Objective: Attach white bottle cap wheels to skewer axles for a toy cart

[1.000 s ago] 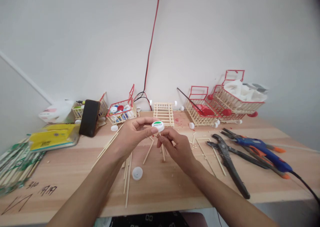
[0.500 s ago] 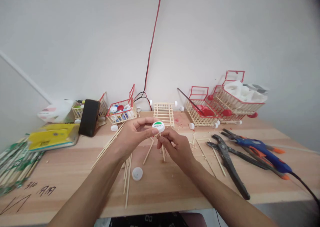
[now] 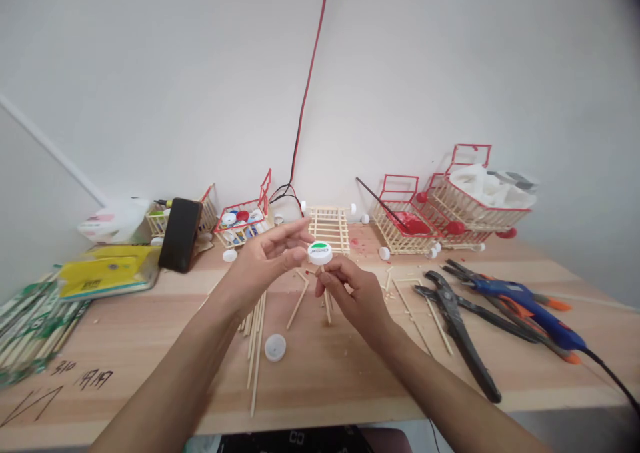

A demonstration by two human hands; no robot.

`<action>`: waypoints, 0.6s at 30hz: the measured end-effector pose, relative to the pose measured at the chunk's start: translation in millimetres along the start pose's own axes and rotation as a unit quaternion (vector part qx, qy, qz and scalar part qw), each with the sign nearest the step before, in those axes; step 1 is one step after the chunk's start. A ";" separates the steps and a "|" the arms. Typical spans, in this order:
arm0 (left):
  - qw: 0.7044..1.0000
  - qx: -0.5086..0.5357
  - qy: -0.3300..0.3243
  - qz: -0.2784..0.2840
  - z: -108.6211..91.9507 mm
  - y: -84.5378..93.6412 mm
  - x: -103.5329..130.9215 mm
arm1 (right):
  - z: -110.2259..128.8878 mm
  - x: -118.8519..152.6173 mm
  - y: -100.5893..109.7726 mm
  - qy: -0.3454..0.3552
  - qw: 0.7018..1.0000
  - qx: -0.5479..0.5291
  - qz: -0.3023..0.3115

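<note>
My right hand [image 3: 353, 294] pinches a thin wooden stick just beneath a white bottle cap [image 3: 319, 254]. The cap sits on top of the stick, its green-printed face turned up. Close by on the left, my left hand [image 3: 265, 260] has its fingers apart and holds nothing. Below my right hand show wooden stick ends [image 3: 328, 310]; whether they belong to the held piece I cannot tell. A loose translucent cap [image 3: 275, 348] lies on the table beside several long sticks [image 3: 256, 366].
Behind my hands stands a stick frame [image 3: 327, 230] with cap wheels. Small red-rimmed carts [image 3: 405, 233] line the wall. Pliers [image 3: 463, 333] and a blue glue gun [image 3: 530, 306] lie at right. A phone [image 3: 181, 234], yellow packet [image 3: 107, 271] and stick bundles [image 3: 35, 326] are at left.
My left hand has let go of the bottle cap and drawn back left, its fingers opening. My right hand keeps its pinch, with the cap still on the stick.
</note>
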State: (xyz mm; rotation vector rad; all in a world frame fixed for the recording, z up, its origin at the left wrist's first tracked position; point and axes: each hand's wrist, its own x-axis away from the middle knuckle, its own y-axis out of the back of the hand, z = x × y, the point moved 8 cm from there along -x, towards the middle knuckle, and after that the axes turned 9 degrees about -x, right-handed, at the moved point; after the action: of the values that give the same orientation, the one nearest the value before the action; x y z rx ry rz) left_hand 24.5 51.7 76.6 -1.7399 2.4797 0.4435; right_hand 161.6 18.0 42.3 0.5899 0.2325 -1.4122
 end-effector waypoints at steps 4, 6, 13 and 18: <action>0.997 -0.017 0.015 -0.073 13.0 26.4 5.2 | 2.2 0.5 2.8 -0.003 1.000 0.001 -0.010; 0.992 -0.081 0.028 -0.095 21.9 39.8 13.7 | 4.3 1.0 5.0 -0.003 1.000 0.006 -0.018; 0.916 -0.400 -0.033 -0.015 26.4 32.9 86.9 | 8.7 1.9 10.0 -0.006 0.999 0.006 -0.037; 0.845 -0.531 -0.046 0.041 46.5 9.0 139.8 | 4.5 2.5 9.7 -0.014 0.999 -0.004 -0.039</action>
State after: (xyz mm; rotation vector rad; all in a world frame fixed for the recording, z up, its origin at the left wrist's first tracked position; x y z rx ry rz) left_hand -37.8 -59.3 1.9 -1.7187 2.3407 2.1601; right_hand 170.5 14.0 47.2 0.5600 0.2417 -1.4938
